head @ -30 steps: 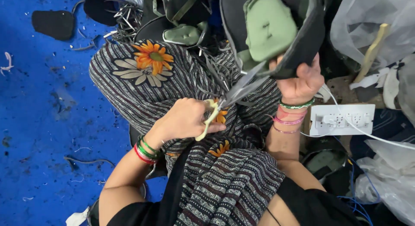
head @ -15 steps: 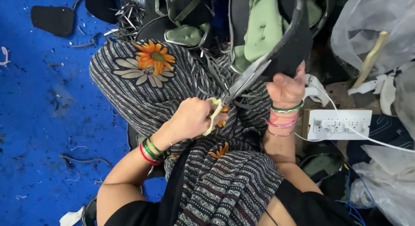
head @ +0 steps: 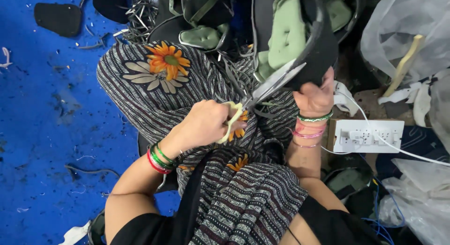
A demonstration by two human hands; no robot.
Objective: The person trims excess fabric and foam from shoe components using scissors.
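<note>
My left hand grips scissors by their pale yellow handles, over my lap in striped, flower-printed cloth. The metal blades are slightly apart and point up-right, against the lower edge of a black piece with green padding. My right hand holds that piece up by its bottom edge, just right of the blade tips. Both wrists wear coloured bangles.
A white power strip with a white cable lies right of my right wrist. Clear plastic bags fill the right side. More green and black padded pieces and thin black trimmings lie beyond my knee. Blue floor with scraps is on the left.
My right hand has turned the black and green piece and lowered it slightly. The scissors stay at its lower edge, blades now parted a little.
</note>
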